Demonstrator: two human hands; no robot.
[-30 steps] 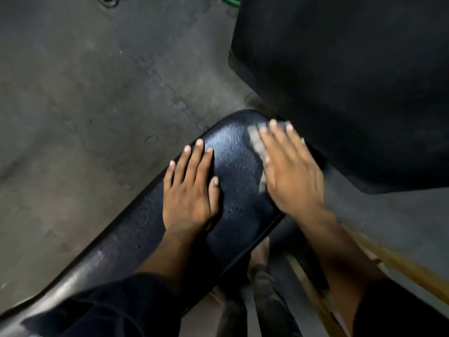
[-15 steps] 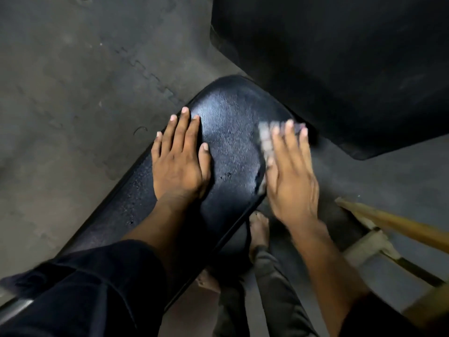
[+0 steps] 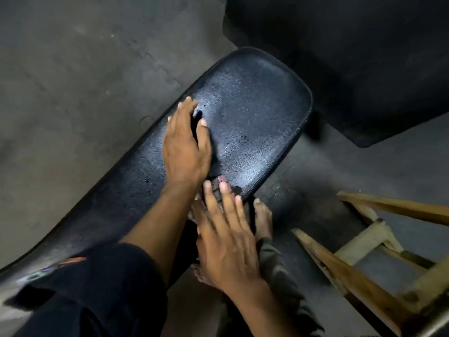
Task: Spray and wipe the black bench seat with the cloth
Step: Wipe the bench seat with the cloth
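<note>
The black bench seat (image 3: 250,113) runs diagonally from the lower left to the upper middle, its textured surface speckled with droplets. My left hand (image 3: 185,144) rests on the seat's left half with straight fingers. My right hand (image 3: 226,242) lies flat at the seat's near right edge, its straight fingers pressing a small greyish cloth (image 3: 216,186). Only a scrap of that cloth peeks out past the fingertips; the hand hides the remainder. No spray bottle is in view.
A large black mat or panel (image 3: 352,57) lies on the grey floor beyond the seat's far end. A wooden frame (image 3: 359,251) stands at the lower right. My bare feet (image 3: 263,217) stand just under the seat's right edge.
My right hand has slid the cloth from the seat's far right edge back toward me to the near edge. My left hand has stayed on the seat. The view has shifted.
</note>
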